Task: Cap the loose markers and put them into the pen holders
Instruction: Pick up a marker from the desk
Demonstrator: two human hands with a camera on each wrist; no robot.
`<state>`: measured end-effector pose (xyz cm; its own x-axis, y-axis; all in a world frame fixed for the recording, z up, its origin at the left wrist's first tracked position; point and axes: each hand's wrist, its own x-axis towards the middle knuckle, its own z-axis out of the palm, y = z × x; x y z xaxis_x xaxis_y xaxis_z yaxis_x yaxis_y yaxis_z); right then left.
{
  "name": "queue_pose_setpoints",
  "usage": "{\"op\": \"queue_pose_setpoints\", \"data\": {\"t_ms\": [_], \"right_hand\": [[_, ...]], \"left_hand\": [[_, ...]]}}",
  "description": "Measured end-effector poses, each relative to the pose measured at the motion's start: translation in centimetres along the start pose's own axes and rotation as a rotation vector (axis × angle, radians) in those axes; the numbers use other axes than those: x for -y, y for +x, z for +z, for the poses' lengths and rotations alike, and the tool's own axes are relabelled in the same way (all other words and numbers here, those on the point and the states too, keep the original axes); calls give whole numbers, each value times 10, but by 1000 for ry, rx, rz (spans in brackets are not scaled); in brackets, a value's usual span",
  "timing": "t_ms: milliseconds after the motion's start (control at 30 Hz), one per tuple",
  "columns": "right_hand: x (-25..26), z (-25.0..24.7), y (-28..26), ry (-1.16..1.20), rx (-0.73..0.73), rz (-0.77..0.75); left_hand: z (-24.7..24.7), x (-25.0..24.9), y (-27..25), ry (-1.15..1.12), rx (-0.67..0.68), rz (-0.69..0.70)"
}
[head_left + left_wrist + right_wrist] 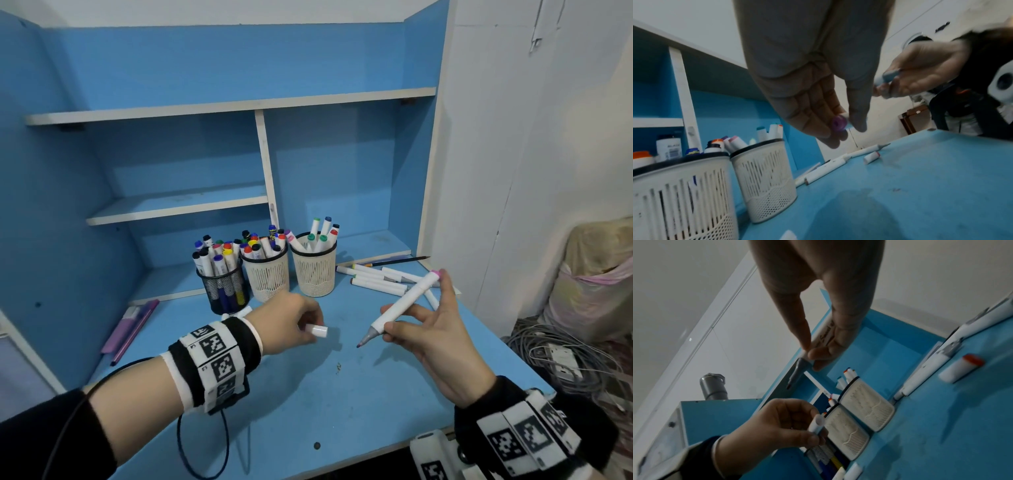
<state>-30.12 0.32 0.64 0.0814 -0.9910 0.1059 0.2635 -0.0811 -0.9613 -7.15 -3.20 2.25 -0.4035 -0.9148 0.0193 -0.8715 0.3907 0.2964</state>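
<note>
Three pen holders stand in a row at the back of the blue desk (308,394): one black mesh holder (224,286) at left, then two cream plastic holders, the middle one (268,274) and the right one (315,270). All three carry capped markers; the black and middle ones are crowded, the right one has about seven.

Left of the holders, two purple pens (132,329) lie side by side near the desk edge.

Left hand (291,323): fingers curled, thumb and fingertips pinching one white marker cap (317,330), held just above the desk; the left wrist view shows its closed end is purple. The cap's open end faces right, towards the marker tip.

Right hand (431,337): holds one uncapped white marker (400,305), pinched near its grey nib end, index fingertip propping the pink rear end. The nib points down-left at the cap, near but apart.

Behind the right hand, a loose pile of roughly five white markers (376,279) lies on the desk, some uncapped. One dark pencil (399,262) lies beyond them. One loose red-ended cap (960,368) lies beside the pile.
</note>
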Motion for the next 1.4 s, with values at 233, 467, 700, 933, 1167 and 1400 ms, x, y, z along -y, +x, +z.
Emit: {"op": "queue_pose_setpoints", "data": {"t_ms": [233,467,700,933,1167,1400], "right_hand": [[4,20,-3,92,-5,-117],[0,47,1,167,-5,-160],[-3,71,-4,229,37,-155],[-3,81,-10,296,-51,-189],[1,87,-16,331,-122,-247],[-2,94,-22,339,-123,-266]], "left_hand": [[-12,-12,-49,-224,-152,-19],[-25,-18,-78,-414,-326,-71],[-19,-17,-89,-547,-448,-141],[-12,-24,-86,-746,-544,-168],[-11,-35,-82,-843,-628,-163],[-11,-32,-84,-826,-594,-183]]}}
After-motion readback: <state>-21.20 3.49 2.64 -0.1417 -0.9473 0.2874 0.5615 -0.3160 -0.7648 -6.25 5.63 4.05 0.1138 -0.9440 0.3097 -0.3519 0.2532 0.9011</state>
